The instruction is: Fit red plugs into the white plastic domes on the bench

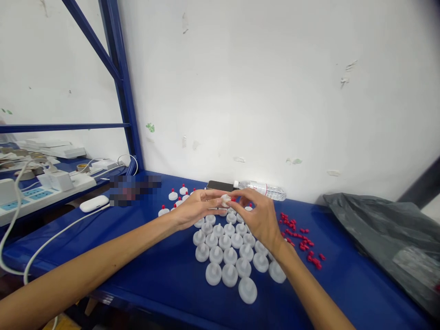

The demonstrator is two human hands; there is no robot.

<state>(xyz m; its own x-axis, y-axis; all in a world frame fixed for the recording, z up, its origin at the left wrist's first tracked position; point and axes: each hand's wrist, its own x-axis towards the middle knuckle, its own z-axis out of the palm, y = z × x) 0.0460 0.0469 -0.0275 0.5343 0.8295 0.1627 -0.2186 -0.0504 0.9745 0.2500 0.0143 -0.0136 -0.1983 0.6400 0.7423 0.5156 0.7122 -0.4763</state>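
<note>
Above the middle of the blue table, my left hand (195,210) grips a small white nozzle cap (225,199) between thumb and fingers. My right hand (259,219) meets it from the other side, its thumb and forefinger closed at the cap's edge. A bit of red shows beside the right fingertips; whether it is held or lies behind is unclear. Below the hands stand several white nozzle caps (230,256) without red tips, spout up. Behind my left hand are several white caps with red tips (173,195). Small red tips (304,243) lie scattered to the right of my right hand.
A dark phone (220,186) and a clear plastic bottle (266,189) lie by the wall. At the right is a grey plastic bag (374,229). Left are a white charger (94,203) with a cable, a power strip (41,195) and a blue rack post (125,91).
</note>
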